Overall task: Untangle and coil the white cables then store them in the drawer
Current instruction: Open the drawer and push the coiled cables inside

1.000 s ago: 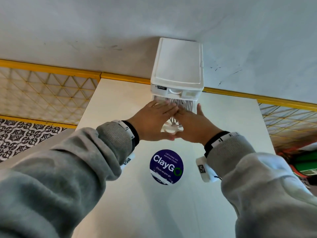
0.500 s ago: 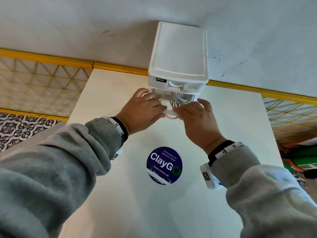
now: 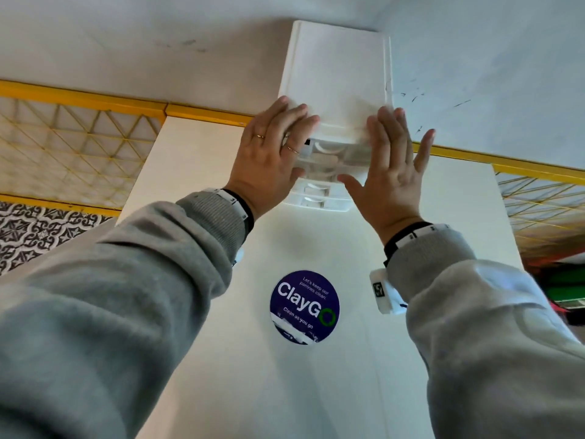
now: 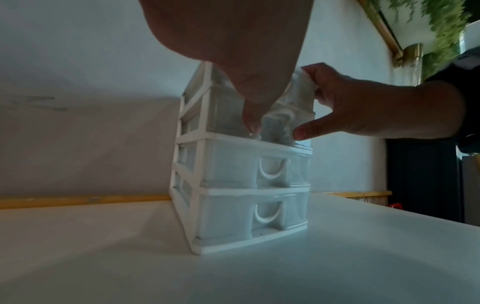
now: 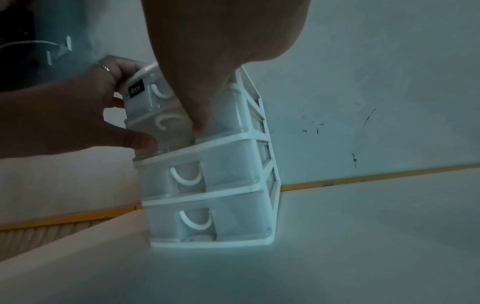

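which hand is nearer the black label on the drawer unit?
Left. The left hand lies right beside the black label at the drawer unit's front corner; the right hand is at the opposite side.

A round purple sticker (image 3: pixel 304 307) reading "ClayGo" lies flat on the white counter (image 3: pixel 196 160). Behind it runs a yellow rail (image 3: pixel 79 98) below a scuffed grey wall (image 3: pixel 126 42). Patterned floor tiles (image 3: pixel 34 232) show at left.
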The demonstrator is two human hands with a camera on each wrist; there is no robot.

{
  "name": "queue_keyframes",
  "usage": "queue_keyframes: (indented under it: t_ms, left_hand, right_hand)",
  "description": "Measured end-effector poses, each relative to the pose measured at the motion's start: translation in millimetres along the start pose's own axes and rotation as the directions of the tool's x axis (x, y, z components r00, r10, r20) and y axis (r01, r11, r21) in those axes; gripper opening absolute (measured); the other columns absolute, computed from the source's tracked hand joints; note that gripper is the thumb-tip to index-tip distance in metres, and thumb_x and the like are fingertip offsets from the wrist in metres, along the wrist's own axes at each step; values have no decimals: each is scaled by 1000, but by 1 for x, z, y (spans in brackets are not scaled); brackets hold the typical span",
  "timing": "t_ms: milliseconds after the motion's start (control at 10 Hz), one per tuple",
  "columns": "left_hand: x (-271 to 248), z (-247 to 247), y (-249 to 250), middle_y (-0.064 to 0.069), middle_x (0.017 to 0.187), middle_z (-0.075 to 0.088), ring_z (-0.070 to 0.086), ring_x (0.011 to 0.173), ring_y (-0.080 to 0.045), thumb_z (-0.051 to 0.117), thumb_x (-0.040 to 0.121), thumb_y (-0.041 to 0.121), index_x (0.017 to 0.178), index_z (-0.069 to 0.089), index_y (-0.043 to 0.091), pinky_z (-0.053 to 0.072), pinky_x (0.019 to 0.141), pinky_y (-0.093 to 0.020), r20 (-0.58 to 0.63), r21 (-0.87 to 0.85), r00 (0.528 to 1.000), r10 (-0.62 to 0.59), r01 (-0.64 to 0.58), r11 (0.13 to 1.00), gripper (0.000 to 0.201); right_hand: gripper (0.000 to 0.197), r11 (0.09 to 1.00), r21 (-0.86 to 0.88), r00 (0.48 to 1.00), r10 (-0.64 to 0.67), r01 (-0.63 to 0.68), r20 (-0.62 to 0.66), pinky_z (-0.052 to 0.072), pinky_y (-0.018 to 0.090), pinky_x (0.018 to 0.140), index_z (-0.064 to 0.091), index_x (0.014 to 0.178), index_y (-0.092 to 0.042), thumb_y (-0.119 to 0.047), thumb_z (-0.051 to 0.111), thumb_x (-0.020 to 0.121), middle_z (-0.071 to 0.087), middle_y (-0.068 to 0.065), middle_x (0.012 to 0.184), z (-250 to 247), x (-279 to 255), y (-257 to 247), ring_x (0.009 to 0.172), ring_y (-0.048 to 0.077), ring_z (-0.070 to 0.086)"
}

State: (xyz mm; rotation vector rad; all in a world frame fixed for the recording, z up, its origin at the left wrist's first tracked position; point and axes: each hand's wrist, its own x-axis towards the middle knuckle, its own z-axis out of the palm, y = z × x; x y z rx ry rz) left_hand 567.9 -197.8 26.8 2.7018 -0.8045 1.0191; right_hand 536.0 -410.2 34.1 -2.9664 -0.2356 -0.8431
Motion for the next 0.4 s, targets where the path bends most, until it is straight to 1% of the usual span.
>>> queue_keyframes:
  t_ms: [100, 200, 300, 400]
  left_hand:
    - [1, 1, 2, -14, 141, 49, 34, 137, -32, 74, 74, 32, 139, 41, 10, 30, 112, -44, 9, 3, 1000, -4, 4, 1000, 76]
    - [2, -12, 10, -14, 154, 33, 23, 144, -36, 64, 82, 19, 148, 25, 11, 18, 117, -52, 128, 47, 991, -34, 28, 999, 78]
    - [-12, -34, 11, -14, 161, 0, 0, 148, -36, 68, 79, 31, 153, -2, 14, 2, 118, -54, 295, 48, 943, -154, 146, 988, 103]
    - [-75, -75, 18, -10, 162, -7, 5, 149, -31, 69, 80, 37, 152, -6, 18, 12, 117, -51, 390, -101, 902, -188, 244, 964, 106]
  right_hand:
    - [93, 1000, 4, 1000, 6, -6, -2, 7, 61, 113, 24, 144, -11, -43, 72, 71, 32, 11, 153, 2, 0, 0, 144, 29, 24]
    - [106, 1000, 8, 998, 10, -11, 65, 5, 64, 114, 9, 149, -12, -38, 75, 71, 16, 11, 159, -12, -2, -6, 147, 28, 12]
    - [114, 990, 51, 972, 121, -134, 201, -7, 56, 115, -10, 150, -14, -42, 70, 75, -8, 7, 161, -36, -19, -10, 148, 25, -7]
    - [95, 975, 128, 935, 130, -181, 330, -6, 49, 119, -4, 151, -15, -46, 57, 84, -5, 1, 161, -55, -103, -8, 147, 15, -12]
